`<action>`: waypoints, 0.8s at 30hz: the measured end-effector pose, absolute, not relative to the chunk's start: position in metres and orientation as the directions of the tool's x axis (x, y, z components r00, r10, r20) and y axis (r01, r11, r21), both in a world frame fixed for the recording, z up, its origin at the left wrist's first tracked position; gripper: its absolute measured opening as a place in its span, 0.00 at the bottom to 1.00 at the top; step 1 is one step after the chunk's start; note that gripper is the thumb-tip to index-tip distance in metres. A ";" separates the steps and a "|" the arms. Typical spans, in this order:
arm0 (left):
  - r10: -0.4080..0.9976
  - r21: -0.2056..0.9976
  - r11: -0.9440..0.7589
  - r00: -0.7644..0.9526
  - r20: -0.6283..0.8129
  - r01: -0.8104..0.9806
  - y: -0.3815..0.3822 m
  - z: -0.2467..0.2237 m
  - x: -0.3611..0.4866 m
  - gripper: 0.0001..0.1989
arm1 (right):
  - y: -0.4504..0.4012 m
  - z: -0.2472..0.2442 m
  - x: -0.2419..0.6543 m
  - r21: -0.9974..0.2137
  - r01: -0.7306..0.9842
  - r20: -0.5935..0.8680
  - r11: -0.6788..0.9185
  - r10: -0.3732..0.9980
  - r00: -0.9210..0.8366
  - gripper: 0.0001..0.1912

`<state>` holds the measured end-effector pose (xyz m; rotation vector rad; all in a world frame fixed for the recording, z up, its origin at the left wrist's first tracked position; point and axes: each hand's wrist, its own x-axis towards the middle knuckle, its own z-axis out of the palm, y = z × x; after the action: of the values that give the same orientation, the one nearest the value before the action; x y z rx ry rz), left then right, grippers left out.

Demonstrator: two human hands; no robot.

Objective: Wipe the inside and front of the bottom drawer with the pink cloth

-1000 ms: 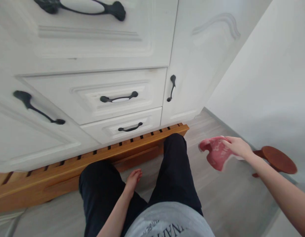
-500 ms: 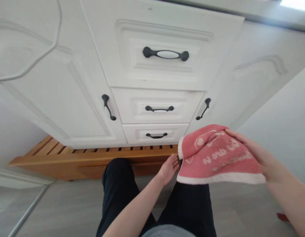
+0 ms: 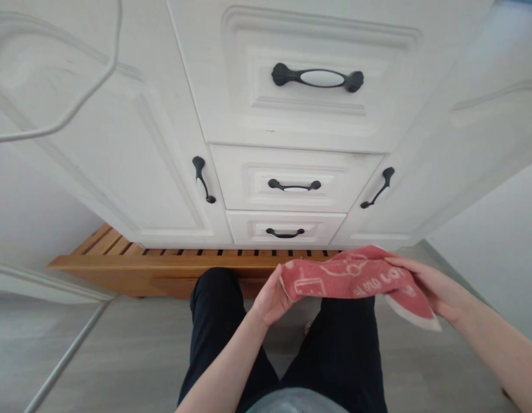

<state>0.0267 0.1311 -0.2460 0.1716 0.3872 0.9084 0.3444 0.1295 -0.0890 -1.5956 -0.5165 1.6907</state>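
Observation:
A red towel (image 3: 352,278) with pale lettering, line drawings and a white border is stretched sideways above my knees. My left hand (image 3: 274,299) grips its left end, the fingers hidden behind the cloth. At the other end my right hand (image 3: 433,284) holds the towel between thumb and fingers, and a white-edged corner hangs below that hand. The cloth is bunched into a long band, partly folded over itself.
In front stands a white cabinet (image 3: 244,126) with closed drawers and doors with dark handles. Below it is a slatted wooden bench (image 3: 163,263). A white cable (image 3: 89,86) hangs at upper left. My dark-trousered legs (image 3: 216,327) are over the grey floor.
The towel went from hanging spread out to a narrow stretched band. My left hand moved left with the towel's left end in it. The view shifted slightly.

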 end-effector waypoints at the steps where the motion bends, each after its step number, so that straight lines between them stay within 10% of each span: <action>1: 0.813 0.395 0.582 0.509 -0.282 -0.711 0.133 -0.243 0.023 0.20 | 0.128 -0.094 0.345 -0.695 -0.275 -0.699 -0.664 0.713 0.045 0.17; 6: 0.793 0.676 0.581 0.500 -0.347 -0.453 0.137 -0.234 -0.001 0.27 | 0.115 -0.126 0.343 -0.622 -0.393 -0.734 -0.677 0.679 -0.007 0.13; 13: 0.712 0.776 0.564 0.642 -0.285 -0.281 0.135 -0.211 -0.038 0.30 | 0.094 -0.175 0.321 -0.329 -0.379 -0.819 -0.865 0.461 -0.341 0.12; 24: 0.721 0.789 0.576 0.589 -0.366 -0.215 0.138 -0.198 -0.071 0.25 | 0.102 -0.175 0.328 -0.789 -0.305 -0.534 -0.533 0.841 -0.087 0.16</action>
<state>-0.0712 0.1376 -0.1975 0.7681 0.7488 0.6123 0.3284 0.1021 -0.1755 -1.3438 -0.6306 1.7436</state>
